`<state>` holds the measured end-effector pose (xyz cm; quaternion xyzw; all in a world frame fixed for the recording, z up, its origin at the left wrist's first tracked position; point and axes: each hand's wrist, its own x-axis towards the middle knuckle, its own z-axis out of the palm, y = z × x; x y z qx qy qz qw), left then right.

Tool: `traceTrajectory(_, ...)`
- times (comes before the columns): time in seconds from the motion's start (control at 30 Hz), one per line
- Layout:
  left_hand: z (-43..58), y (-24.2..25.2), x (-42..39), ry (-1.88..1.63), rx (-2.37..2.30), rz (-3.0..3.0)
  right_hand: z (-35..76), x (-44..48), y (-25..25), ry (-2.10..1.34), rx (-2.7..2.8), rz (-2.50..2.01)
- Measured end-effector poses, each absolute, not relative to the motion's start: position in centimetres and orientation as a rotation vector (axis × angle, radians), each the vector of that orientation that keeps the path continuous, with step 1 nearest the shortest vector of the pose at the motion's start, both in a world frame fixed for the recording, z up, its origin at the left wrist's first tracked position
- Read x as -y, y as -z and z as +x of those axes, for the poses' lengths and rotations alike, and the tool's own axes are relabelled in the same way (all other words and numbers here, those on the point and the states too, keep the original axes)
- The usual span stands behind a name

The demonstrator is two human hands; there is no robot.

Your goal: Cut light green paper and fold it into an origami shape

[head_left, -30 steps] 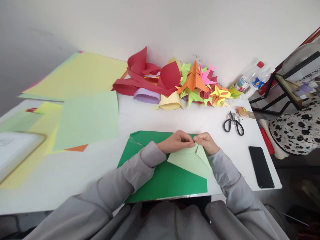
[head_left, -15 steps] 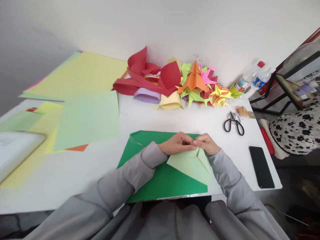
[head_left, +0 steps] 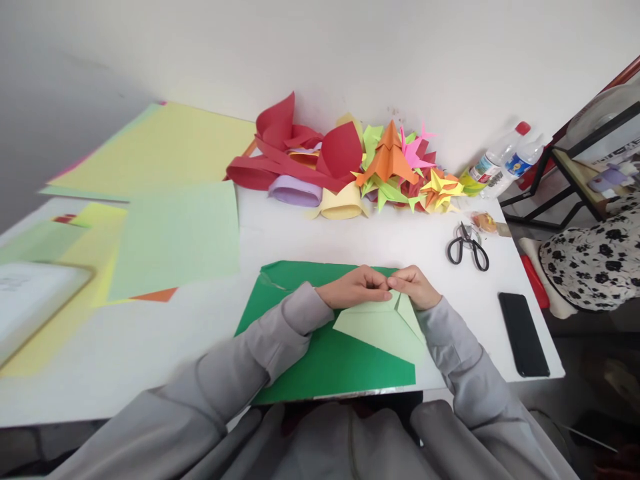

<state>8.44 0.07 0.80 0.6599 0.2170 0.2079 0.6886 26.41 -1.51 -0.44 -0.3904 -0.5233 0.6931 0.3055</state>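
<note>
A pale green sheet of folded paper [head_left: 373, 324] lies over a dark green board [head_left: 320, 373], its wide part spreading toward me. My left hand [head_left: 354, 288] pinches the paper's far end, thumb and fingers pressed together. Close beside it, my right hand [head_left: 415, 287] grips the same end with its thumb on top. Two creased edges run down from the fingertips, with a flap on the right. Both hands cover the far tip, so the fold there is hidden.
Folded paper shapes, one an orange plane [head_left: 389, 157], and red paper bands [head_left: 295, 160] lie along the wall. Black-handled scissors [head_left: 468, 248] and a phone [head_left: 523, 335] are on the right, near bottles [head_left: 493, 160]. Loose paper sheets [head_left: 180, 240] cover the left. Someone's patterned clothing [head_left: 595, 257] shows beyond the table.
My fingertips have shifted slightly at the paper's far end, the right thumb a little higher and a small gap showing between the hands. The paper stays in nearly the same place.
</note>
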Motion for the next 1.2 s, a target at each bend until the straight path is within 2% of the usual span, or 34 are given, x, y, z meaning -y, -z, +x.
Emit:
traceTrajectory(0.3,8.4,-0.8,-0.2,-0.427,-0.439,1.396,26.5,1.3,0.4,-1.710,1.633,-1.024)
traceTrajectory(0.63,8.3,-0.4,-0.4,-0.478,-0.483,1.489,26.5,1.5,0.4,-1.727,1.451,-1.069)
traceTrajectory(0.87,8.4,-0.6,-0.4,-0.469,-0.447,1.481,26.9,1.1,0.1,-1.811,1.563,-1.019)
traceTrajectory(1.2,8.8,0.4,-0.8,-0.671,-0.598,1.425,27.1,0.9,0.5,-1.484,1.616,-1.115)
